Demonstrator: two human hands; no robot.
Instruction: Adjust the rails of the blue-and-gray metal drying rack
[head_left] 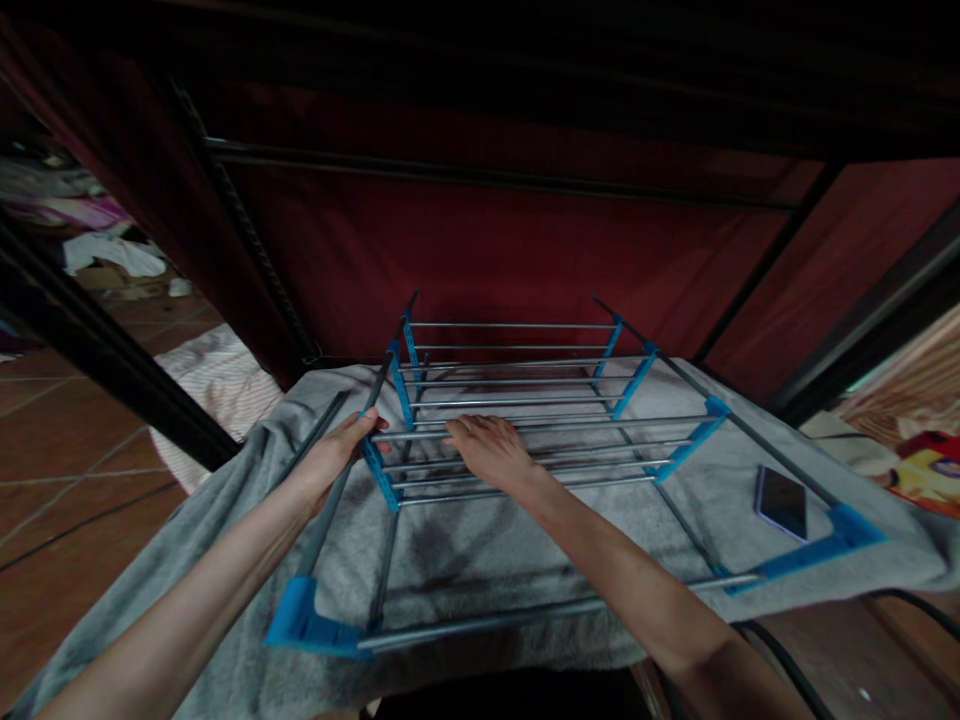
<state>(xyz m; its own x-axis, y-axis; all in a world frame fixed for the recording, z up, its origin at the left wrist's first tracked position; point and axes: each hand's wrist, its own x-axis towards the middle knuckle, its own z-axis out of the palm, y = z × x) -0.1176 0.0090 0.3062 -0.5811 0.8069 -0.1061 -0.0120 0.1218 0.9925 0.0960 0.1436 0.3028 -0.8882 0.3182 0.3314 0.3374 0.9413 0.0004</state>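
A rack of metal tubes with blue plastic brackets [690, 450] lies on a grey blanket [480, 550]. My left hand [356, 438] is closed around a left bracket and side tube, thumb on top. Fingers bent over a crossbar [592, 427], my right hand [487, 447] grips it a little right of the left hand; its fingertips are partly hidden. Two blue corner pieces, left [304, 620] and right [847, 530], join the tubes at the near end. A loose-looking dark tube [319, 430] lies beside the left forearm.
A phone [781, 502] lies on the blanket at right. Dark red panels [495, 240] rise behind the rack, with dark metal posts at both sides. Striped cloth [221, 400] is on the tiled floor [90, 450] at left. A black cable [787, 660] runs at the lower right.
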